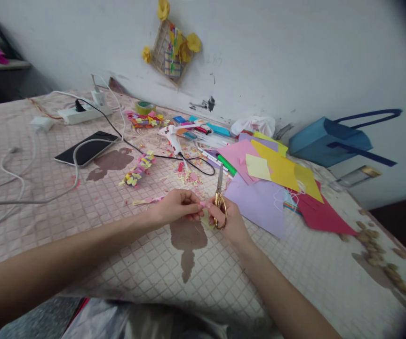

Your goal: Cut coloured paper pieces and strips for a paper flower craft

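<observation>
My left hand (pixel 176 205) is closed in a pinch on a small pink paper piece (pixel 203 205) over the checked pink cloth (pixel 118 245). My right hand (pixel 229 220) grips gold-handled scissors (pixel 219 195), whose blades point up and away, closed or nearly so. A pale yellow scrap (pixel 206 220) shows between the two hands. The hands touch each other at the fingertips. A pink paper strip (pixel 146 200) lies just left of my left hand.
Coloured paper sheets (pixel 273 183) lie to the right. A glue gun (pixel 172 135), markers, paper scraps and a paper garland (pixel 137 170) lie behind. A phone (pixel 86 148), power strip (pixel 83 113) and cables sit at left. A blue bag (pixel 330 139) leans at the wall.
</observation>
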Demonstrator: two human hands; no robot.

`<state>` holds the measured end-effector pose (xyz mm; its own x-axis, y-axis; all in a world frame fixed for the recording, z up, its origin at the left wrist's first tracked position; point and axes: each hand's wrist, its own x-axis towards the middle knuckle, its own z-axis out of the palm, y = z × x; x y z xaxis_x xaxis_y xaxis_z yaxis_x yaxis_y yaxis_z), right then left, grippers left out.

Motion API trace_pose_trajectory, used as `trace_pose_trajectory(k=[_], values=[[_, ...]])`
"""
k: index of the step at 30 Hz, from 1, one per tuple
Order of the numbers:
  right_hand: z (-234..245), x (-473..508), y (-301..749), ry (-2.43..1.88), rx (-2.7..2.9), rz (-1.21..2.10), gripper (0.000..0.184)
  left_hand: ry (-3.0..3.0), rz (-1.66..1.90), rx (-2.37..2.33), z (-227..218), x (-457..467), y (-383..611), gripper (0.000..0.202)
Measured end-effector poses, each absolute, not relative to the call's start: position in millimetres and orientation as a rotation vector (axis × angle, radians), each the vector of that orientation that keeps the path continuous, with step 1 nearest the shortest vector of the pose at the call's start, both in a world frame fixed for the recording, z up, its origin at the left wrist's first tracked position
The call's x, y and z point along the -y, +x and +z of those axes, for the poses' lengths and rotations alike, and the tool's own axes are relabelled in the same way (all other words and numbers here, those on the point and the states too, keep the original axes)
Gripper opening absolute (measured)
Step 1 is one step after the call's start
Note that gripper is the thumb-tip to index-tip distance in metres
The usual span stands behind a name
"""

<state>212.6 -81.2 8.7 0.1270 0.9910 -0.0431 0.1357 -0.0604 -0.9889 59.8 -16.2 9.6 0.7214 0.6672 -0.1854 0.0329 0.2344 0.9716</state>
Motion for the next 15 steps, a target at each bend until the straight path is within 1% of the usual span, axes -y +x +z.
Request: trace_pose_trajectory(k=[8, 15], values=[[12.0, 82.9, 208.7, -1.449, 1.214, 1.022, 0.022, 1.382, 0.527, -0.681, 5.0, 17.5, 59.1, 0.027], [9.8, 82.1, 209.6, -1.346, 1.122, 1.158, 0.02, 1.253, 0.47, -0.657, 9.7, 15.9, 58.4, 0.025]])
